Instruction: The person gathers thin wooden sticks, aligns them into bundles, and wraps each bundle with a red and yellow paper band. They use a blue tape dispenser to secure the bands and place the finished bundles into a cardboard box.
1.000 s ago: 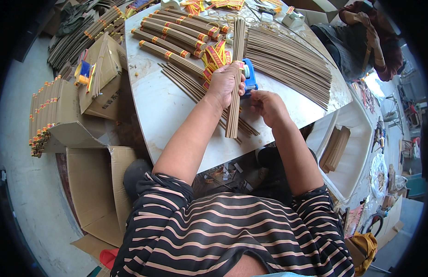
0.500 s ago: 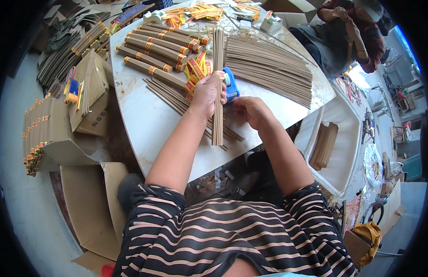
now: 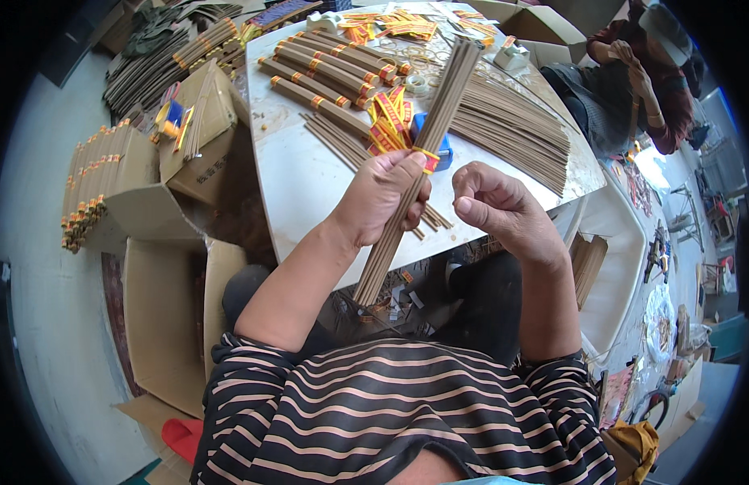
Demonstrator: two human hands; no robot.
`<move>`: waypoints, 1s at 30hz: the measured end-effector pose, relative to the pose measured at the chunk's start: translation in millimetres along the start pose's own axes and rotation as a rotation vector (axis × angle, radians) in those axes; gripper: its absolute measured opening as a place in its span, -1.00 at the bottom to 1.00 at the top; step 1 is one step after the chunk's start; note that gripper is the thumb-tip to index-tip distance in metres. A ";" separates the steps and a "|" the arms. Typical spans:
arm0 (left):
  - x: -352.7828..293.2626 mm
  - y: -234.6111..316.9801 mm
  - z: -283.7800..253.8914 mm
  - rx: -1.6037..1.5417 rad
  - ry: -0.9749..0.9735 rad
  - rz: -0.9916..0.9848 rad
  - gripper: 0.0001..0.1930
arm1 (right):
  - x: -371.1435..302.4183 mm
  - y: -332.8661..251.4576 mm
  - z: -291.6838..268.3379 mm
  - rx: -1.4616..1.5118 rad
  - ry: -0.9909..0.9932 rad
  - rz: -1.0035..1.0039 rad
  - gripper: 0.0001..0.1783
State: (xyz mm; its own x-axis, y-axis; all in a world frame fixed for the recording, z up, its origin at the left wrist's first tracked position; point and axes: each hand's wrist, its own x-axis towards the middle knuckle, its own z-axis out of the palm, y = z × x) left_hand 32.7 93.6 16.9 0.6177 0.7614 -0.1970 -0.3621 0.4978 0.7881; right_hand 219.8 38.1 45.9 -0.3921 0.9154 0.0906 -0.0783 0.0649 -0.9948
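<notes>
My left hand (image 3: 387, 194) is wrapped round a bundle of brown incense sticks (image 3: 449, 93), held tilted above the table's near edge, its top leaning right and away. A red and yellow paper band (image 3: 428, 160) sits round the bundle just above my thumb. To the right of the bundle, my right hand (image 3: 500, 208) is raised and apart from it, its fingers curled in toward the thumb; whether anything is pinched there is hidden. Behind the bundle stands a blue tape dispenser (image 3: 445, 153), partly covered. Loose red and yellow paper labels (image 3: 388, 121) lie beside it.
Banded bundles (image 3: 310, 73) are stacked on the white table (image 3: 290, 190). Loose incense sticks (image 3: 516, 121) spread across its right side. An open cardboard box (image 3: 164, 315) stands at my left, a white tub (image 3: 621, 267) at my right. Another person (image 3: 641, 81) sits at far right.
The bundle has come toward me and tilted from upright to leaning right. My right hand has moved away from the tape dispenser, up and to the right. The whole view has shifted.
</notes>
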 end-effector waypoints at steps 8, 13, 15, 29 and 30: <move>-70.3 3.0 13.0 0.285 -0.029 0.122 -0.72 | -10.4 -27.3 36.1 -0.213 -0.131 -0.012 -0.77; -92.3 -0.1 18.6 0.323 -0.029 0.138 -0.74 | -13.2 -33.6 51.4 -0.196 -0.183 0.033 -0.80; -99.2 -0.6 17.1 0.323 -0.020 0.143 -0.75 | -15.0 -39.0 58.5 -0.158 -0.185 0.106 -0.82; -113.2 -0.8 12.8 0.355 -0.028 0.113 -0.68 | -15.5 -47.0 68.7 -0.156 -0.253 0.169 -0.89; -113.2 -0.7 12.5 0.360 -0.031 0.109 -0.68 | -14.7 -48.0 69.0 -0.156 -0.265 0.186 -0.89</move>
State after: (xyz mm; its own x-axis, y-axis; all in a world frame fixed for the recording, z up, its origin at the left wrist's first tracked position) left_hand -28.3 1.9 45.9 0.6118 0.7863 -0.0869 -0.1620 0.2321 0.9591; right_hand 166.0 -5.9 95.5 -0.6121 0.7839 -0.1038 0.1496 -0.0141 -0.9886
